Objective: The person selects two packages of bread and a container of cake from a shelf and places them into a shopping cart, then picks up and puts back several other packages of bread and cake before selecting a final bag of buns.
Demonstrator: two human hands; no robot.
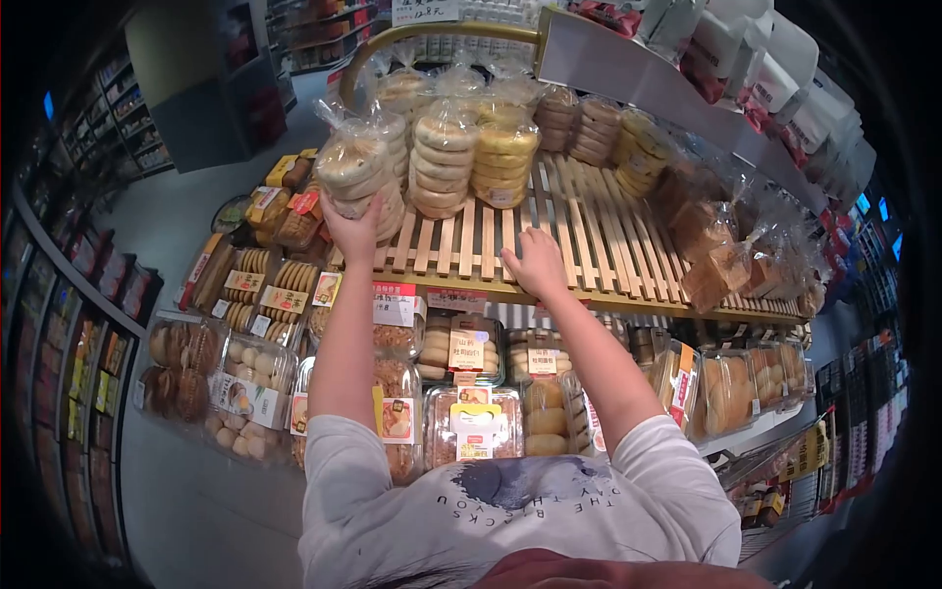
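Observation:
My left hand (354, 224) is closed around the lower side of a clear bag of stacked pale flat buns (351, 167) at the left end of the slatted wooden shelf (608, 221). My right hand (538, 263) rests near the shelf's front edge, thumb apart from its slightly bent fingers, and nothing shows in it. Beside the held bag stands a second bag of pale buns (442, 162), then a bag of yellow buns (504, 157). The fingers of my left hand are partly hidden behind the bag.
Bags of brown buns (595, 131) stand at the back, and bagged bread loaves (721, 260) lie at the right. Below the shelf, a lower tier holds plastic boxes of pastries (474, 422). Boxed cookies (245, 278) sit at the left. White packages (775, 59) hang overhead at upper right.

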